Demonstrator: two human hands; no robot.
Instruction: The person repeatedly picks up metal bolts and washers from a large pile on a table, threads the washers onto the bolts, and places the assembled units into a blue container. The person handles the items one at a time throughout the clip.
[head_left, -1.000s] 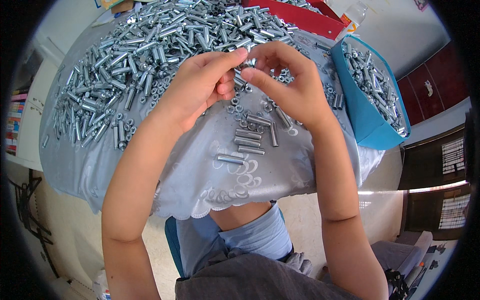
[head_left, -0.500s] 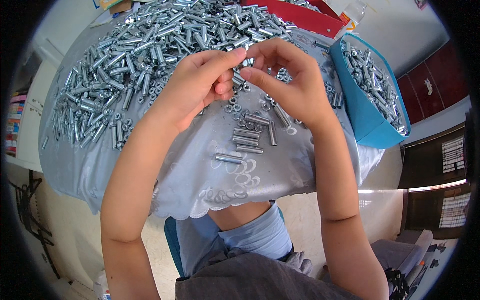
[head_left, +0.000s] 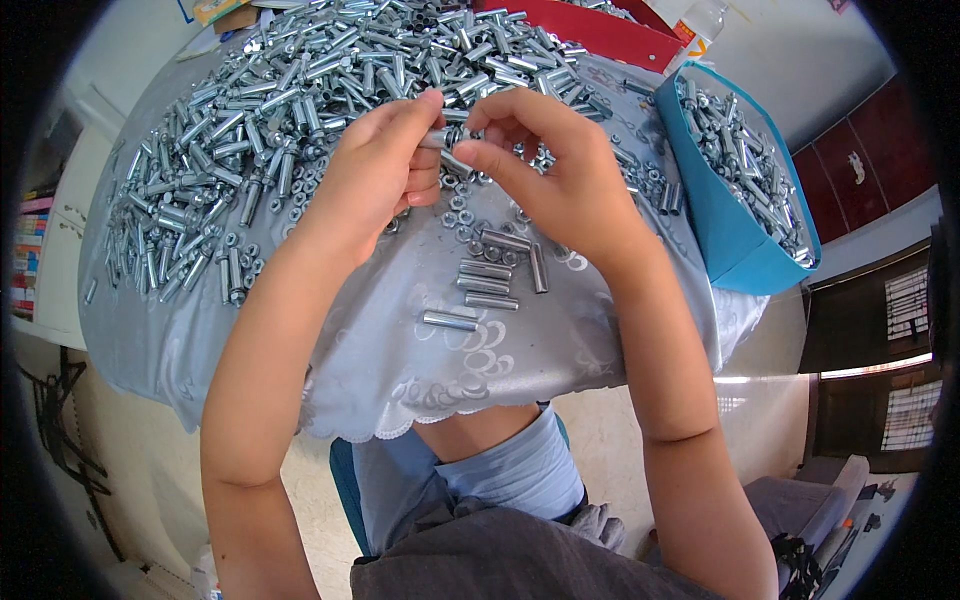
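Note:
Above the table's middle, my left hand (head_left: 375, 180) is closed around a shiny metal sleeve anchor (head_left: 437, 138), which points to the right. My right hand (head_left: 560, 175) has its thumb and index finger pinched at the anchor's right end, where a nut or washer seems to sit; the fingertips partly cover it. Below the hands, several loose metal sleeves (head_left: 487, 285) lie on the grey tablecloth (head_left: 380, 350). Small hex nuts (head_left: 463, 216) are scattered just beyond them.
A large heap of metal anchors and sleeves (head_left: 350, 75) covers the table's far and left parts. On the right stands a teal fabric bin (head_left: 730, 245) full of anchors. A red box (head_left: 610, 38) and a plastic bottle (head_left: 698, 30) are at the far right.
Both hands have shifted slightly left and a little nearer. The anchor between them shows more clearly now, and my right fingers have closed in on its end.

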